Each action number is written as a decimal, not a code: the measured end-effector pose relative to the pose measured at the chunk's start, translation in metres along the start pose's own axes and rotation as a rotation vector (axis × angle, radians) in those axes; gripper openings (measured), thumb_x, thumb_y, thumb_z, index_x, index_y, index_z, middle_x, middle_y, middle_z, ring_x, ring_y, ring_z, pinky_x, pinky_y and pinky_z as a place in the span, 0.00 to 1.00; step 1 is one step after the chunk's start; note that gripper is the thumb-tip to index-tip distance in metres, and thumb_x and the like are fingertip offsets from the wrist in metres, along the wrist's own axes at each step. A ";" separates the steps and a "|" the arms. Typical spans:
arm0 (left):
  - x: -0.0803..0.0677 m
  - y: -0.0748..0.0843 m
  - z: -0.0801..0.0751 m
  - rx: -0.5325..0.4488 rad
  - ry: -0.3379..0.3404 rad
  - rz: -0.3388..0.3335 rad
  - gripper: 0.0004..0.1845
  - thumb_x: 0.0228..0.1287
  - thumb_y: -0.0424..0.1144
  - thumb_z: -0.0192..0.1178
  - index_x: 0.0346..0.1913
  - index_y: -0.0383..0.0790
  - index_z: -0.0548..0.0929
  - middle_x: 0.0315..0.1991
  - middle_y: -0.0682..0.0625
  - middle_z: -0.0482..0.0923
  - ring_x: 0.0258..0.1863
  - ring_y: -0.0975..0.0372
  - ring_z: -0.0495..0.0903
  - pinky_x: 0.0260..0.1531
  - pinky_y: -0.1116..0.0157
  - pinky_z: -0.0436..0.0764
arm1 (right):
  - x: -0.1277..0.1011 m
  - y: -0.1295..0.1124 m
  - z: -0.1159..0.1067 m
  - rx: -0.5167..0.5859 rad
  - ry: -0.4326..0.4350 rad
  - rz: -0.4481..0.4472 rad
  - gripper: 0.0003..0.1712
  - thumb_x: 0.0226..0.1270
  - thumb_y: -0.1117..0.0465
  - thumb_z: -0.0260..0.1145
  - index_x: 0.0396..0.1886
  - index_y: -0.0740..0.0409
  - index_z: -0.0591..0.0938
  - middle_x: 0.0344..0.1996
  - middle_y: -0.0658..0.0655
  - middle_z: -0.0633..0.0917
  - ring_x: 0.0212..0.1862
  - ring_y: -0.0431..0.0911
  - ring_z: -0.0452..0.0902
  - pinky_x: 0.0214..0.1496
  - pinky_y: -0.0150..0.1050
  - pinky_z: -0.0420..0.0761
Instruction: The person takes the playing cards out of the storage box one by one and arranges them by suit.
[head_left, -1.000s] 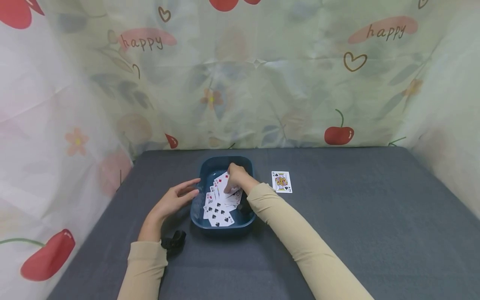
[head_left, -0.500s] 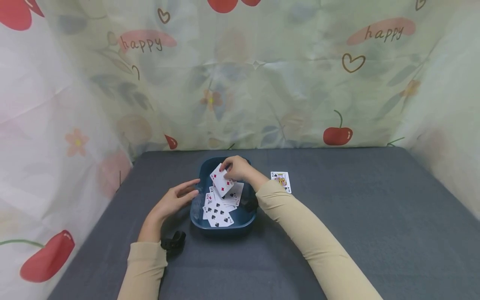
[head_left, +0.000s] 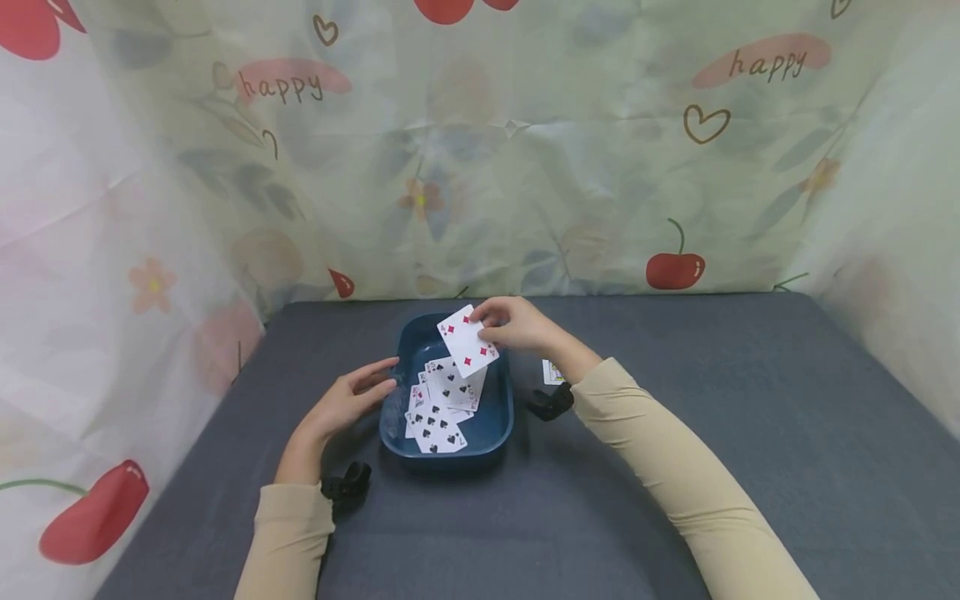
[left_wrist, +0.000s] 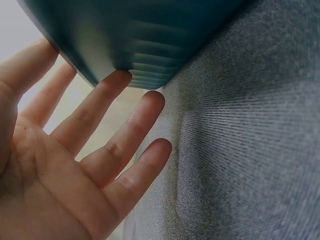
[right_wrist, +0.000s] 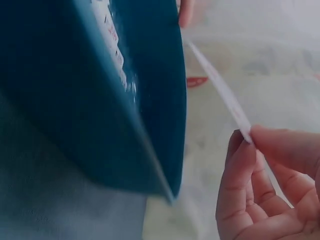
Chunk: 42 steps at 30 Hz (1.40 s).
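Observation:
My right hand (head_left: 517,323) pinches a playing card (head_left: 465,340) with red diamonds between thumb and fingers. It holds the card tilted above the right far part of a dark blue basin (head_left: 498,429). In the right wrist view the card (right_wrist: 222,92) shows nearly edge-on, apart from the basin's rim. Inside the basin lies a loose, overlapping pile of playing cards (head_left: 441,429), with spades on top. At the basin's left side my left hand (head_left: 341,408) has its fingers spread; in the left wrist view fingertips touch the basin's outer wall (left_wrist: 155,45).
A king card (head_left: 552,373) lies on the grey cloth-covered table (head_left: 712,400), right of the basin and partly hidden by the right wrist. A patterned curtain (head_left: 510,167) stands behind the table and along both sides. Each wrist carries a black camera band (head_left: 348,481).
My right hand has picked the diamond card off the pile and lifted it up and to the right. A spade card beneath is now uncovered. The left hand has stayed put.

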<state>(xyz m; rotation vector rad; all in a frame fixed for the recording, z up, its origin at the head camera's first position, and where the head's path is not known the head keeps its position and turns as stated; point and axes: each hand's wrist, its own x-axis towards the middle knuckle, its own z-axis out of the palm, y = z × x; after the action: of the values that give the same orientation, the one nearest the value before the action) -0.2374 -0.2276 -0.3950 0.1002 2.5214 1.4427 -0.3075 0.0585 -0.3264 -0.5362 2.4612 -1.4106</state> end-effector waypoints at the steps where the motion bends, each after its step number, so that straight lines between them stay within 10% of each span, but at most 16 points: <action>1: 0.000 0.000 0.000 0.002 -0.001 0.004 0.31 0.65 0.54 0.54 0.69 0.52 0.62 0.71 0.41 0.58 0.67 0.48 0.65 0.64 0.49 0.68 | -0.004 0.003 -0.005 0.003 0.003 -0.007 0.17 0.61 0.67 0.63 0.51 0.61 0.78 0.35 0.57 0.79 0.35 0.43 0.76 0.39 0.37 0.82; 11: -0.003 0.001 0.000 -0.010 -0.004 0.015 0.30 0.67 0.50 0.54 0.70 0.51 0.62 0.71 0.41 0.58 0.67 0.48 0.65 0.64 0.49 0.67 | -0.037 0.042 -0.044 0.020 0.059 0.020 0.21 0.63 0.63 0.61 0.56 0.61 0.75 0.47 0.64 0.78 0.41 0.47 0.76 0.44 0.39 0.81; 42: 0.000 0.000 0.002 -0.017 0.006 -0.028 0.31 0.65 0.54 0.55 0.69 0.54 0.62 0.70 0.42 0.59 0.67 0.49 0.65 0.65 0.49 0.67 | -0.083 0.151 -0.113 -0.022 0.227 0.302 0.25 0.66 0.62 0.58 0.61 0.65 0.69 0.43 0.60 0.77 0.34 0.35 0.72 0.36 0.26 0.77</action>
<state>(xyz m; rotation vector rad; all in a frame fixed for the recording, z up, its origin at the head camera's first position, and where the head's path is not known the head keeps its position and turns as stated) -0.2367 -0.2264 -0.3962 0.0572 2.5053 1.4551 -0.3055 0.2524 -0.3980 -0.0015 2.5952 -1.3845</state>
